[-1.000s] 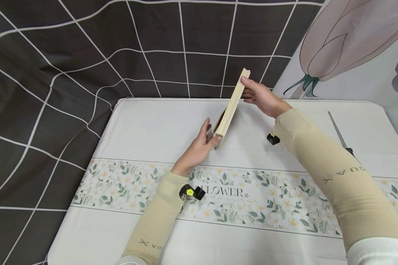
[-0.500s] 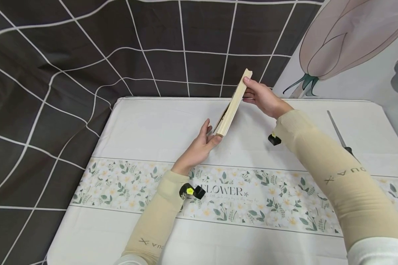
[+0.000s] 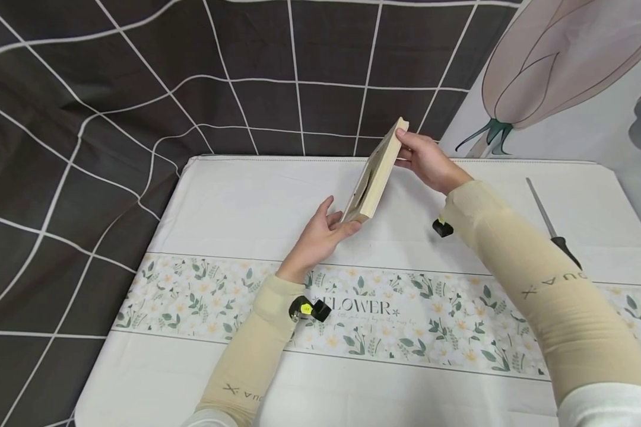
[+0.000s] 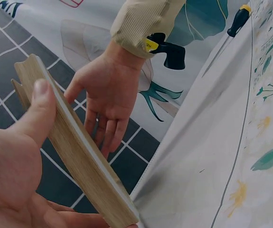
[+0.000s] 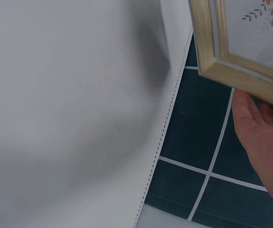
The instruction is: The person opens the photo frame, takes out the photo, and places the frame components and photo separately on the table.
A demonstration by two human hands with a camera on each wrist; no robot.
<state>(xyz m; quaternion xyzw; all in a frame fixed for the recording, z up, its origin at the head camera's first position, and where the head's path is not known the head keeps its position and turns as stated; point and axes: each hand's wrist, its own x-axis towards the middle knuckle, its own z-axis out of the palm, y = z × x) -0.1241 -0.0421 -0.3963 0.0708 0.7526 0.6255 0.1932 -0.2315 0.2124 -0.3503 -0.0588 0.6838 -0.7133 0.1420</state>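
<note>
Above the far part of the table I hold a light wooden picture frame (image 3: pixel 387 169) tilted on edge. Its back, with a dark slit near one side, faces left in the head view. The right wrist view shows the front, where a floral print lies inside the frame's moulding (image 5: pixel 248 76). My left hand (image 3: pixel 317 237) grips the lower end, thumb on the edge and fingers beneath. At the upper end my right hand (image 3: pixel 431 163) holds it, thumb along the edge; its other fingers are partly hidden behind. From the left wrist the frame's grooved side (image 4: pixel 79 142) appears.
A black-handled tool (image 3: pixel 565 251) with a long thin metal shaft lies at the table's right. A white cloth with a floral band (image 3: pixel 192 296) covers the table. Behind and left hangs a dark cloth (image 3: pixel 331 107) with white grid lines.
The frame has turned so that more of its back shows, and its upper end has shifted slightly right and down. Both hands have stayed on it, the right moving slightly with it.
</note>
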